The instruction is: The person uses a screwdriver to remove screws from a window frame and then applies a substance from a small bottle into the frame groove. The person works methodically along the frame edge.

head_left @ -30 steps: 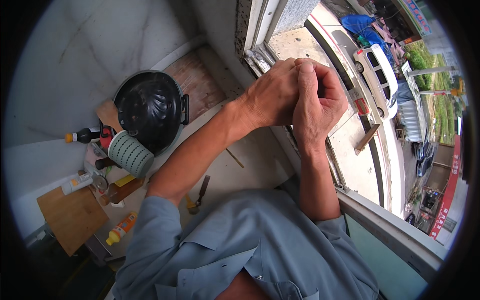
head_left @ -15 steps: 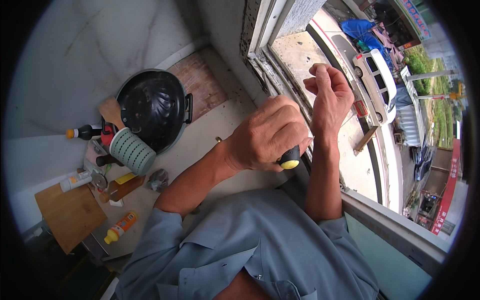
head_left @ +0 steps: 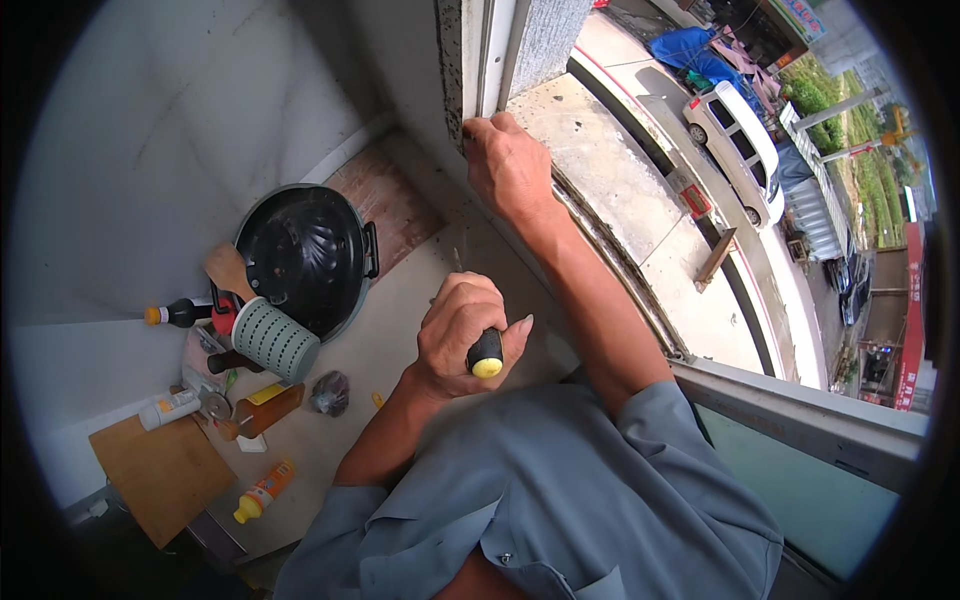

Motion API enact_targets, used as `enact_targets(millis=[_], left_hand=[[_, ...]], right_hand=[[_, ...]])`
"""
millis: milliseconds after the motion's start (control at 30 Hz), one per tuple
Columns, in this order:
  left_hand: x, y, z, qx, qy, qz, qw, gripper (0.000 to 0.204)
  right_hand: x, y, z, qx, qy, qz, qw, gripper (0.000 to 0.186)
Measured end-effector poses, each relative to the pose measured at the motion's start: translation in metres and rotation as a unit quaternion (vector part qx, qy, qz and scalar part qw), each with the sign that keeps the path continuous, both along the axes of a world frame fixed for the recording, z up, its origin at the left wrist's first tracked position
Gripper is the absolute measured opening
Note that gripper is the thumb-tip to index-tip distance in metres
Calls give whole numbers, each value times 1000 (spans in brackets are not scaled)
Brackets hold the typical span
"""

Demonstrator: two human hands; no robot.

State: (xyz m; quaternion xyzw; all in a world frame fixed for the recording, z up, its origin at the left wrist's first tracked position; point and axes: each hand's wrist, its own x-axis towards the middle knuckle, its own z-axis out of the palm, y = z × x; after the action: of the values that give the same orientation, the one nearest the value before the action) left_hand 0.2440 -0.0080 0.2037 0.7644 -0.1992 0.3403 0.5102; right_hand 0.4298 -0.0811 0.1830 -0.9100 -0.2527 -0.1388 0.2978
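Note:
My left hand is closed round a screwdriver, whose black handle with a yellow end sticks out toward me. A thin shaft shows faintly beyond the fist, above the counter. My right hand reaches to the foot of the upright window frame, where the frame meets the sill track. Its fingers are bent and pressed together at the frame's corner. Whatever they pinch, if anything, is hidden.
On the counter to the left are a large black lid, a grey-green perforated holder, several bottles including a yellow-capped one, and a wooden board. The window stands open at right, with a pavement and a white van outside.
My right hand has moved left from over the sill to the foot of the window frame. My left hand has drawn back to the left and lower, still holding the screwdriver. The view has shifted slightly.

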Motion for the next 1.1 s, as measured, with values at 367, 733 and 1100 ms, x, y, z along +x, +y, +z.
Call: enact_targets(millis=[367, 733, 1100], left_hand=[[-4, -13, 1, 0, 17, -29, 999, 33], [-11, -15, -3, -8, 29, -17, 999, 32], [-13, -15, -4, 1, 28, -21, 999, 33]], right_hand=[[7, -9, -11, 72, -11, 15, 997, 18], [69, -106, 5, 82, -61, -340, 935, 15], [25, -91, 28, 132, -14, -277, 952, 24]])
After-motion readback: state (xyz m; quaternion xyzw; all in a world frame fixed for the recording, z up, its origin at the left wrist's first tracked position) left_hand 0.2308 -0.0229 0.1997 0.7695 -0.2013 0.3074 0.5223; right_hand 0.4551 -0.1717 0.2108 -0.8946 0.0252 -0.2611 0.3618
